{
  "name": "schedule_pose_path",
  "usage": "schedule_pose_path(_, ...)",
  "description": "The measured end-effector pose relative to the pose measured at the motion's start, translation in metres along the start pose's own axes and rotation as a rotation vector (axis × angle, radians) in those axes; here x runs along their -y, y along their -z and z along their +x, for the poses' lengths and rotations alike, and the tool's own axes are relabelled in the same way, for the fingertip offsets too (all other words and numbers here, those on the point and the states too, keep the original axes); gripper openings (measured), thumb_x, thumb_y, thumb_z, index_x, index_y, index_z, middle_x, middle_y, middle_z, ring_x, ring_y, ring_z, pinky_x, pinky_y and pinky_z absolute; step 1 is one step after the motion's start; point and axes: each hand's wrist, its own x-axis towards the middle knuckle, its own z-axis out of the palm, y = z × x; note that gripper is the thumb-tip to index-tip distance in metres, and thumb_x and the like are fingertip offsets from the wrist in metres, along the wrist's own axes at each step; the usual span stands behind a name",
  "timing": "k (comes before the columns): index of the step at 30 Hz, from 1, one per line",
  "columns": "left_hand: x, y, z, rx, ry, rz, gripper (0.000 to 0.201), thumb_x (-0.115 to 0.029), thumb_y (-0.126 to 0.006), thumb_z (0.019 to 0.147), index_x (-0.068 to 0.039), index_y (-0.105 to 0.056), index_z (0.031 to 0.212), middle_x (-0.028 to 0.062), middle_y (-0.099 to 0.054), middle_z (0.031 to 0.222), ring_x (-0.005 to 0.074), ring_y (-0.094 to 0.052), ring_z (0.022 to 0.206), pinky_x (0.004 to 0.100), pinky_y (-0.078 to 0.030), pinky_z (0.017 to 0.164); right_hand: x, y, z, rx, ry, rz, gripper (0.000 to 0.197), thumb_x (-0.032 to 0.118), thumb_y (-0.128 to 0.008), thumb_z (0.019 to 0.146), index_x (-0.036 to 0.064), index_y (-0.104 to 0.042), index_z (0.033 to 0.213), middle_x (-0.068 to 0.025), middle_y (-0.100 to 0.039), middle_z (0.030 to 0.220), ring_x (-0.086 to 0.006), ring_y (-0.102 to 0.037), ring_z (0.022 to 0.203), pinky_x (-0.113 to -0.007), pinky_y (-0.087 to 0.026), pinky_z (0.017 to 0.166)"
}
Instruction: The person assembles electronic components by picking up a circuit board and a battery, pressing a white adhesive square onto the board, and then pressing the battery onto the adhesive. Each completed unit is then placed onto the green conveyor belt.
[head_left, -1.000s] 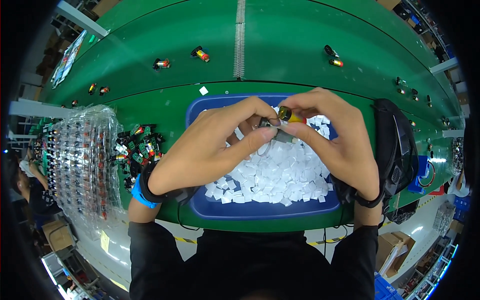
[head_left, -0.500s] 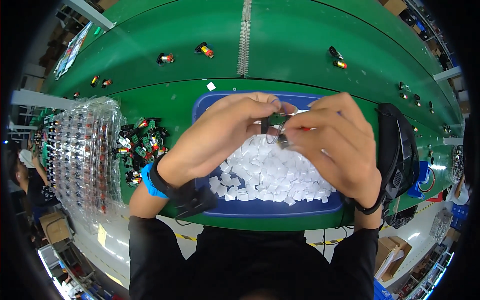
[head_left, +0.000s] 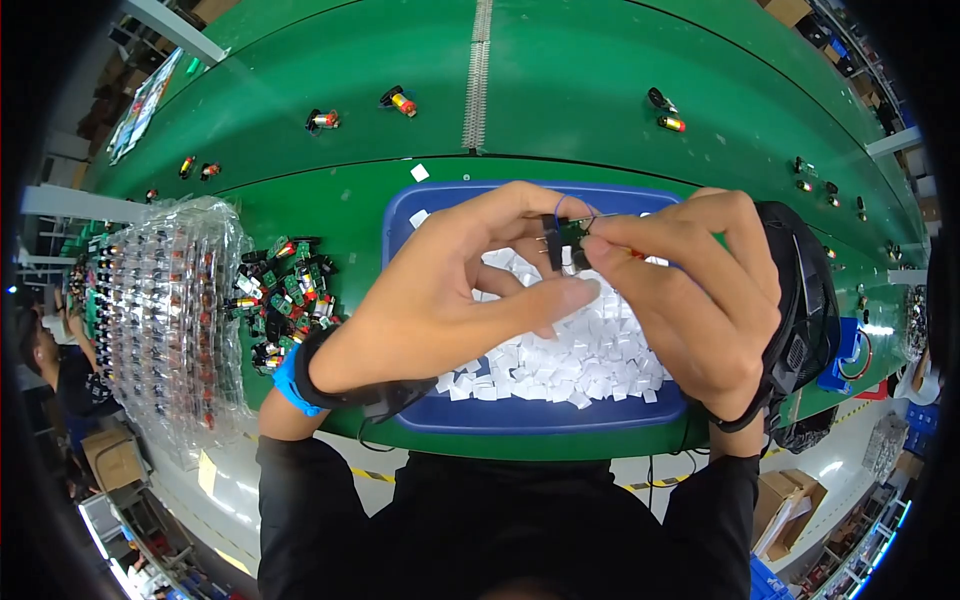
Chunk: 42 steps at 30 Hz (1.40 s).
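My right hand (head_left: 690, 285) pinches a small green circuit board assembly (head_left: 572, 236) between thumb and fingers, above a blue tray (head_left: 540, 418). Black plastic parts, metal pins and thin wires show on the assembly; a bit of red peeks out beside the right fingers. Around its left side curves my left hand (head_left: 450, 285), thumb stretched out below it and apart from the index finger. The index fingertip reaches up by the wires; whether it touches the board I cannot tell. Beneath both hands, many small white square pieces (head_left: 545, 365) lie heaped in the tray.
Left of the tray is a pile of circuit boards with small motors (head_left: 285, 295), beside a stack of clear plastic trays (head_left: 170, 320). A black bag (head_left: 800, 300) lies at the right. Beyond a seam, motor parts (head_left: 403, 102) rest on the green surface (head_left: 570, 100).
My left thumb has come down off the assembly and spread away from the index finger. The assembly has shifted slightly right, held in my right hand, and now shows more of its pins.
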Motion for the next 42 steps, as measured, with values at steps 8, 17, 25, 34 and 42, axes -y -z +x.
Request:
schedule_pose_path(8,0.006,0.0,0.003,-0.106,-0.155,-0.158,0.04,0.004,-0.067,0.092,0.007,-0.053,0.13,0.0162,-0.067,0.11,0.0184,-0.068,0.091,0.0285,-0.065,0.065,0.011,0.022,0.006,0.019,-0.422,0.234,0.024,0.002,-0.084,0.074,-0.0002,-0.072,0.094,-0.0107,-0.069,0.098,-0.0175,-0.061,0.075,-0.028,-0.048,0.06)
schedule_pose_path(17,0.011,-0.007,0.002,-0.204,-0.371,0.174,0.038,0.007,-0.072,0.086,0.007,-0.061,0.123,0.0197,-0.067,0.122,0.0207,-0.07,0.092,0.0291,-0.065,0.067,0.009,0.0,-0.008,0.008,-0.522,0.566,0.02,0.004,-0.078,0.084,-0.005,-0.071,0.101,-0.0113,-0.068,0.085,-0.0125,-0.06,0.063,-0.023,-0.046,0.056)
schedule_pose_path(25,0.004,0.0,0.004,-0.249,-0.74,0.918,0.046,0.006,-0.082,0.073,0.006,-0.067,0.116,0.0188,-0.073,0.113,0.0227,-0.071,0.084,0.0273,-0.057,0.064,0.012,-0.005,-0.008,0.002,-0.542,0.698,0.013,0.0,-0.071,0.089,-0.0081,-0.072,0.098,-0.0115,-0.067,0.08,-0.0123,-0.06,0.06,-0.024,-0.044,0.052)
schedule_pose_path(34,0.007,-0.008,0.004,-0.346,-0.834,1.129,0.046,0.005,-0.084,0.069,0.004,-0.068,0.112,0.0154,-0.075,0.105,0.0247,-0.07,0.08,0.0291,-0.055,0.067,0.011,-0.012,-0.01,0.048,-0.505,0.551,0.011,0.001,-0.068,0.091,-0.0081,-0.07,0.098,-0.0114,-0.063,0.076,-0.015,-0.057,0.054,-0.028,-0.042,0.049)
schedule_pose_path(42,0.008,-0.012,0.002,-0.382,-0.838,1.28,0.039,0.002,-0.085,0.068,0.004,-0.07,0.105,0.0126,-0.074,0.097,0.0225,-0.068,0.074,0.0287,-0.053,0.061,0.017,-0.015,-0.014,0.059,-0.337,0.155,0.016,0.01,-0.073,0.089,-0.0044,-0.067,0.095,-0.0112,-0.059,0.072,-0.0248,-0.055,0.053,-0.033,-0.041,0.048)
